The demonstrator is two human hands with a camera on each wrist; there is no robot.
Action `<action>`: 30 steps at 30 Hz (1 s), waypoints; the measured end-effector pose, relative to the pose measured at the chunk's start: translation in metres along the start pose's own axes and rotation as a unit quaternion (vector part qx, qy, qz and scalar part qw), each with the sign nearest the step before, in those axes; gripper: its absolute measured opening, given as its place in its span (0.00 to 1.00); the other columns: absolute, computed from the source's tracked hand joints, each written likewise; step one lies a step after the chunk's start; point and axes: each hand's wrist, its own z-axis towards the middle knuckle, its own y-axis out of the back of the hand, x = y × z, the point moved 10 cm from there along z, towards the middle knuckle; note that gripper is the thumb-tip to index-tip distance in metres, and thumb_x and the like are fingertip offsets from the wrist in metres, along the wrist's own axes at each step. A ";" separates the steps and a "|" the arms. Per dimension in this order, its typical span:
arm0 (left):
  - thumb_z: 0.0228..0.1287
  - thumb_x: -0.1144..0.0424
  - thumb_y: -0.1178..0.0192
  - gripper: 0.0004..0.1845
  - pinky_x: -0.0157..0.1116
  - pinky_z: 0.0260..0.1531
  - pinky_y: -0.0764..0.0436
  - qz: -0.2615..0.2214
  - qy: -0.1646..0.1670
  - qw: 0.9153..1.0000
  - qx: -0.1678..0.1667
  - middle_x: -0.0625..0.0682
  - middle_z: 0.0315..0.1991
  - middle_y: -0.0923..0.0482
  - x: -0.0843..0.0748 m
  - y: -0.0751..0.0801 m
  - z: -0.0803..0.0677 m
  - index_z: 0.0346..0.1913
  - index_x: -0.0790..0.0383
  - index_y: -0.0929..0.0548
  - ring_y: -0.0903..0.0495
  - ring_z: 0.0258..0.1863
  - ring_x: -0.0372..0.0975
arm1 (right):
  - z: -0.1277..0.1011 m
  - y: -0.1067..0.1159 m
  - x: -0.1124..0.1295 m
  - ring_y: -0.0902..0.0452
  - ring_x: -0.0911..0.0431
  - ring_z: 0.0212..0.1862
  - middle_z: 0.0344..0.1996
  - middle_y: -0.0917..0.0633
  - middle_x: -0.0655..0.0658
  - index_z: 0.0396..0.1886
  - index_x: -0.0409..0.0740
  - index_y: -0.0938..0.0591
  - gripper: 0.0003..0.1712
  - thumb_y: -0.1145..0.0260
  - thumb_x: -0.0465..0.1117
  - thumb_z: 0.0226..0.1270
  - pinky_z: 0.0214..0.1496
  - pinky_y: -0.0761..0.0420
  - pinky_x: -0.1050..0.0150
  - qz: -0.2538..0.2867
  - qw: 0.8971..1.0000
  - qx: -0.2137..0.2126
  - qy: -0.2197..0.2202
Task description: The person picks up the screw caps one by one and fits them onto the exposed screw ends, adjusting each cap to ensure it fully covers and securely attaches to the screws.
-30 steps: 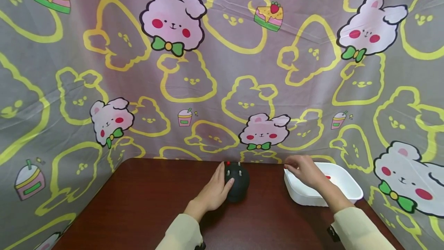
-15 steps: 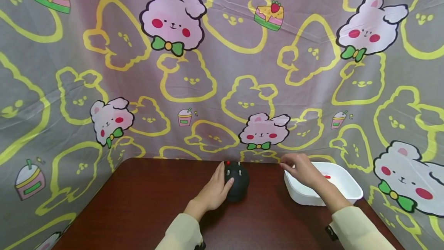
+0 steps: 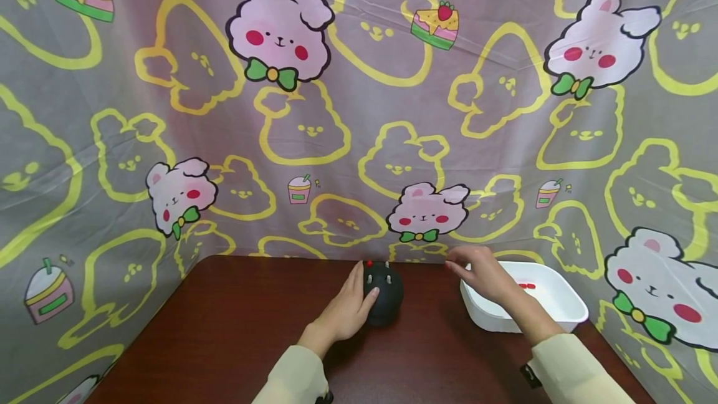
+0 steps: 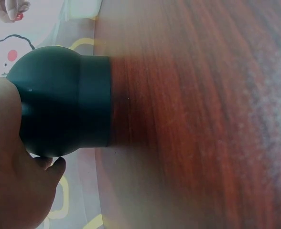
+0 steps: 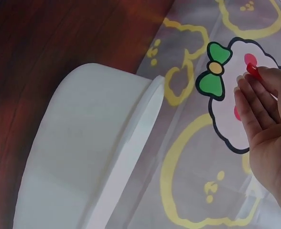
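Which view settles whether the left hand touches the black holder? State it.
Touching. The left wrist view shows the left hand pressed against the rounded side of the black holder, with no gap; the head view agrees.

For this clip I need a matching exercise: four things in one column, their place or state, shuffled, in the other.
Things:
1. left hand
2. right hand
3. white tub
4. black holder

Places or states:
A. stands on the table's right end, red bits inside
B. pinches a small red piece above the table
C. rests against the black holder's side
D. mid-table, with a red-tipped pin on top

Pairs: 1-C, 2-B, 3-A, 4-D
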 end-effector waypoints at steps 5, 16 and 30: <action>0.80 0.35 0.63 0.46 0.51 0.75 0.42 -0.001 0.000 1.000 0.000 0.58 0.84 0.62 -0.001 0.001 0.000 0.83 0.64 0.61 0.54 0.81 0.48 | 0.005 0.001 0.008 0.20 0.67 0.30 0.27 0.14 0.54 0.31 0.48 0.13 0.08 0.26 0.30 0.62 0.35 0.17 0.62 0.004 1.000 -0.009 0.008; 0.80 0.36 0.62 0.46 0.51 0.75 0.42 0.000 0.001 1.000 -0.001 0.58 0.84 0.62 -0.002 0.000 0.000 0.83 0.64 0.61 0.54 0.81 0.48 | 0.011 -0.002 0.017 0.20 0.64 0.31 0.28 0.15 0.56 0.32 0.44 0.12 0.05 0.25 0.30 0.61 0.34 0.16 0.63 0.012 1.000 -0.009 0.001; 0.80 0.35 0.62 0.46 0.51 0.75 0.42 -0.002 0.002 1.000 -0.002 0.57 0.84 0.61 0.000 0.000 0.000 0.83 0.64 0.61 0.54 0.81 0.48 | 0.020 -0.007 0.026 0.20 0.63 0.33 0.31 0.14 0.56 0.34 0.45 0.11 0.04 0.25 0.32 0.62 0.36 0.16 0.63 0.030 0.999 -0.015 -0.002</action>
